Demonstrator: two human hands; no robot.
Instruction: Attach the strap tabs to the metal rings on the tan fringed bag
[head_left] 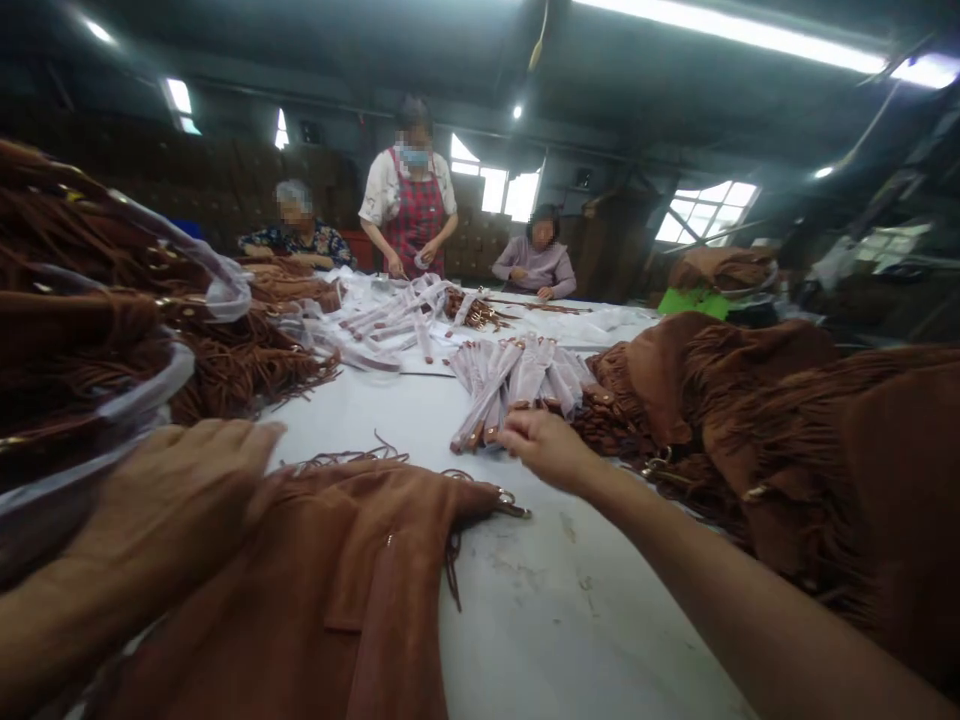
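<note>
A brown suede-like bag [375, 560] lies on the table right in front of me, with a metal clasp [514, 503] at its upper right corner and thin fringe strands along its far edge. My left hand [199, 485] is at the bag's upper left edge, fingers curled and thumb against the material; its fingertips are partly hidden. Ahead, my right hand [546, 445] is closed in a pinch at the near end of a pile of brown straps [517, 375] wrapped in white film. The fingers cover the strap end they pinch.
Fringed brown bags [232, 370] with film-wrapped handles are heaped at left. More fringed bags [765, 410] are piled at right. Across the white table [600, 620], a person in a checked apron [414, 210] stands between two seated people, near more wrapped straps [420, 305].
</note>
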